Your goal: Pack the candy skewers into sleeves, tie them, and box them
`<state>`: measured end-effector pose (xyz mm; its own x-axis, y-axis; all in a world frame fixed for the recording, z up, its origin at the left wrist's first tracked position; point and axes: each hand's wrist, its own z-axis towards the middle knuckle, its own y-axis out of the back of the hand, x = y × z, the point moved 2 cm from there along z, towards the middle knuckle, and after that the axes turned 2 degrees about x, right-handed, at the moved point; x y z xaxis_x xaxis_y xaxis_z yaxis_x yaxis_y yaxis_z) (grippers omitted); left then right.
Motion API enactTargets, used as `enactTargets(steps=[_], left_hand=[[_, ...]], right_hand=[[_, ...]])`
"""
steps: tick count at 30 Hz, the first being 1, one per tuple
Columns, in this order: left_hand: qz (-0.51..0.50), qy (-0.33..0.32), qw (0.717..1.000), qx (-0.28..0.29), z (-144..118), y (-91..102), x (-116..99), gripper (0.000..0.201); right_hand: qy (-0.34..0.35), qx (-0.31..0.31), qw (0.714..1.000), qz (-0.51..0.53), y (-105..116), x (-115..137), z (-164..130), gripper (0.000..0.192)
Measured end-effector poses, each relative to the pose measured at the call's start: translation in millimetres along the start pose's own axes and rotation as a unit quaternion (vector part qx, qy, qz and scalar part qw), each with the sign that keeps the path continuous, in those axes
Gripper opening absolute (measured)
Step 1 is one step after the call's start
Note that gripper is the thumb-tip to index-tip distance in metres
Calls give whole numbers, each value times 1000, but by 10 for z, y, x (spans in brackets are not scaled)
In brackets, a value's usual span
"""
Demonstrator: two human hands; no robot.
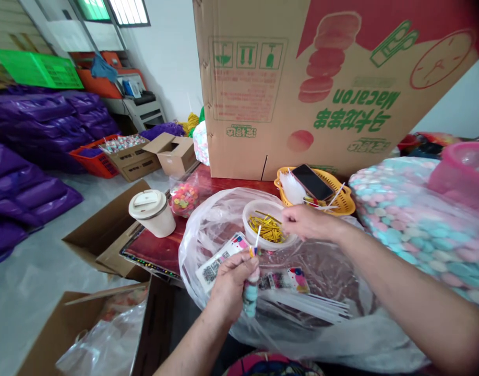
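Observation:
My left hand point(234, 279) is closed around a wrapped marshmallow skewer point(250, 297). Pale blue and pink pieces show below the fingers, and its white stick pokes up above the thumb. Gold twist ties point(267, 230) lie heaped in a round white bowl point(249, 209). At the bowl's right rim, my right hand point(300, 222) has its fingers pinched together; one gold tie reaches up to the fingertips, though the grip itself is partly hidden. Printed cards point(214, 266) sit under and beside my left hand, and white sticks point(313, 307) lie on the clear plastic bag point(208, 219) in front.
A yellow basket point(347, 203) with a phone point(313, 181) stands behind the bowl, before a large carton point(243, 141). A big bag of marshmallows point(411, 219) borders the right. A lidded cup point(155, 216) stands near the table's left edge; open boxes point(106, 224) are beyond.

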<state>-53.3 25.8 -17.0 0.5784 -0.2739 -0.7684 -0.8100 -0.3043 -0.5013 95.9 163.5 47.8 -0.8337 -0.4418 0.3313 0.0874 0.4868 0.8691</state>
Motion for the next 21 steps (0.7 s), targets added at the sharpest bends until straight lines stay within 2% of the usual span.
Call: enactTargets(steps=[3,6,7,9,11,13,14,15,18,19,21], left_hand=[[-31,-3,998,62,97,-255,-56,29],[-27,10,994,101,136,-450,-23,29],[-16,15,994,104,132,-496,13,29],[0,19,995,98,105,-564,104,28],[8,12,996,91,70,-614,194,28],[23,-2,996,87,46,-649,261,29],[33,-3,996,84,43,-661,284,30],[40,-2,996,80,47,-668,302,31],[63,1,996,62,93,-670,333,31],[77,-10,995,58,115,-669,340,32],[107,-40,992,55,158,-668,359,33]], right_hand=[[-1,5,994,105,-213,40,-430,14],[11,-53,969,240,-483,46,-735,16],[23,-75,951,298,-571,47,-799,15],[36,-99,892,439,-745,43,-874,17],[7,-104,828,551,-901,21,-907,27],[-33,-124,795,593,-1005,-43,-937,34],[-47,-141,797,585,-1030,-95,-959,35],[-54,-156,813,558,-1037,-160,-988,34],[-61,-244,880,404,-972,-399,-1104,23],[-67,-283,889,354,-937,-472,-1148,20],[-87,-351,882,303,-874,-568,-1230,19]])
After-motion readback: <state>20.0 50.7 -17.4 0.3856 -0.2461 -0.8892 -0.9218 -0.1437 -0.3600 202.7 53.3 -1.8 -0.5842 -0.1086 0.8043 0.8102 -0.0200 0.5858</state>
